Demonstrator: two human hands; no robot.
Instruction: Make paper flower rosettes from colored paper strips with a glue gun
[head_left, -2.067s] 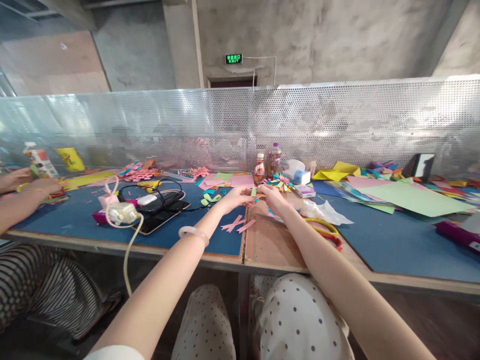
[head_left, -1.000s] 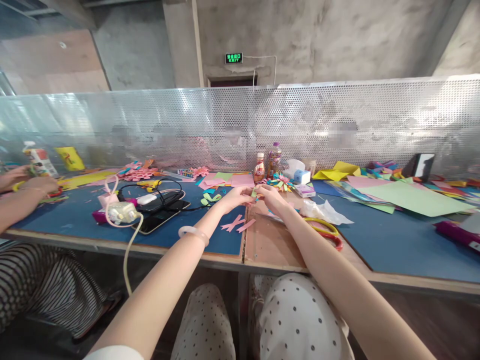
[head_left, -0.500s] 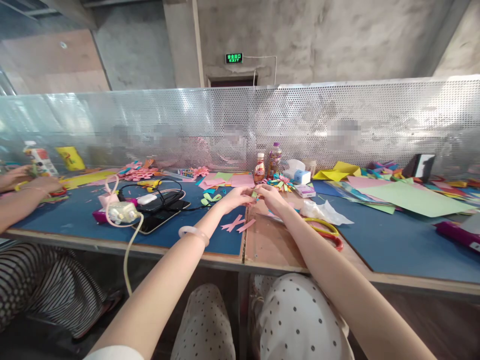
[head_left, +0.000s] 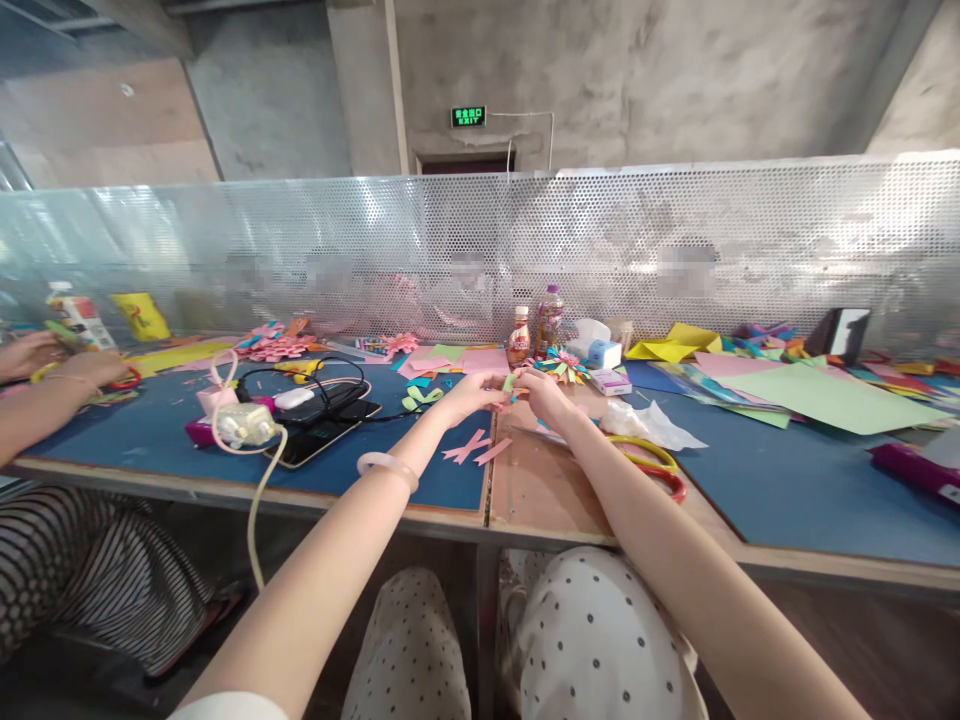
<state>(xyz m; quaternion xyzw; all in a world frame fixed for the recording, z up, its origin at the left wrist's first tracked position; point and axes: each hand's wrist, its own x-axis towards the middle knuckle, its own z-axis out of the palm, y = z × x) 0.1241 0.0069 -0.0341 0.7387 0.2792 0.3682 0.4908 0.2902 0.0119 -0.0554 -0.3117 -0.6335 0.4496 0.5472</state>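
Both hands out over the table (head_left: 420, 485), meeting at 12 o'clock from the lap. Left hand (head_left: 466, 396) and right hand (head_left: 546, 396) pinched together on one small paper piece (head_left: 511, 384), green with a bit of pink and teal, held just above the table near the seam between blue mat and bare board. Fingertips closed on it from either side; exact fold or shape too small to tell.

Against the earlier pictures, almost nothing moved: same arms, same spot, same grip. Only slight finger shifts at the paper, which reads as fine folding or pressing in progress rather than a reach or a set-down. Judged from that, work on the piece continuing, not finished.

Around the hands: pink strips (head_left: 474, 447) at 6 o'clock of the left hand, lying flat on the mat. Two bottles (head_left: 534, 330) at 12 o'clock, upright, well behind the hands. A paper flower (head_left: 559, 364) just beyond the right hand at 1 o'clock. Scissors (head_left: 654, 466) with yellow and red handles at 4 o'clock of the right hand, untouched. White crumpled wrap (head_left: 651, 424) at 3 o'clock. A phone (head_left: 319, 437) with cables at 9 o'clock of the left hand. Big green sheet (head_left: 825, 398) far off at 3 o'clock.

At far 9 o'clock, a co-worker's hands (head_left: 52, 365) busy with their own paper, well apart.
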